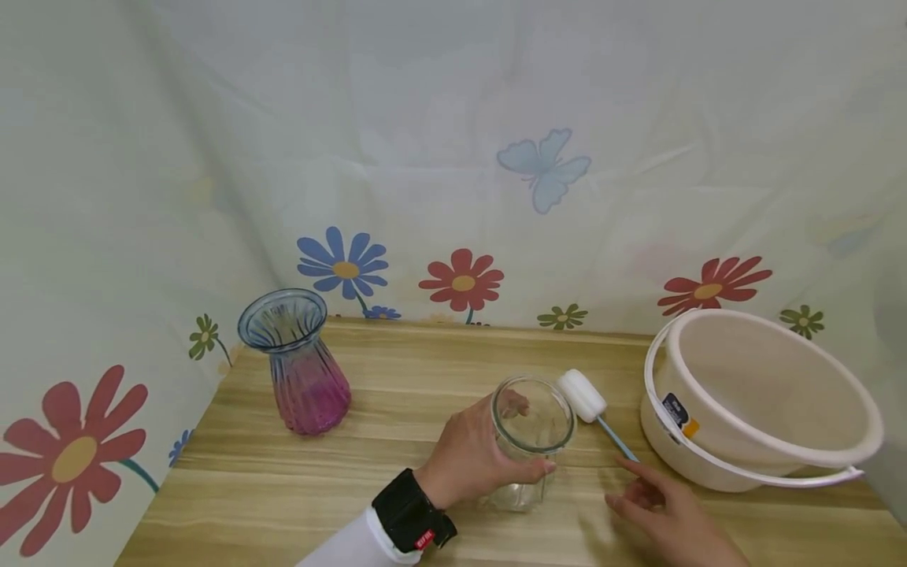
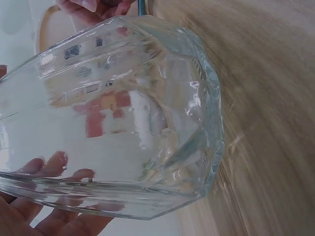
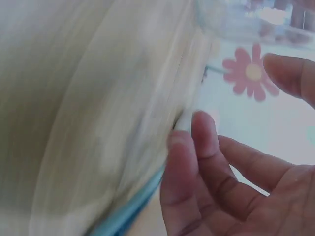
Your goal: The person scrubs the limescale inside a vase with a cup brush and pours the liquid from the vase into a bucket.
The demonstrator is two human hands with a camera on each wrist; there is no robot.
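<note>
My left hand (image 1: 468, 457) grips a clear glass vase (image 1: 527, 442) round its side, with the thumb on the near face and fingers behind. In the left wrist view, the faceted thick base of the vase is close over the tabletop, and fingers show through the glass. A sponge bottle brush (image 1: 583, 396) with a white head and a blue handle lies on the table right of the vase. Beside the handle is my right hand (image 1: 666, 508), its fingertips close to the handle's end. The right wrist view has the thumb well apart from the bent fingers.
A ribbed glass vase (image 1: 308, 386), blue fading to pink, stands at the left of the wooden table (image 1: 411, 378). At the right is a cream bucket (image 1: 701, 465) with its handle lowered toward the front. A flower-printed curtain (image 1: 425, 118) hangs behind.
</note>
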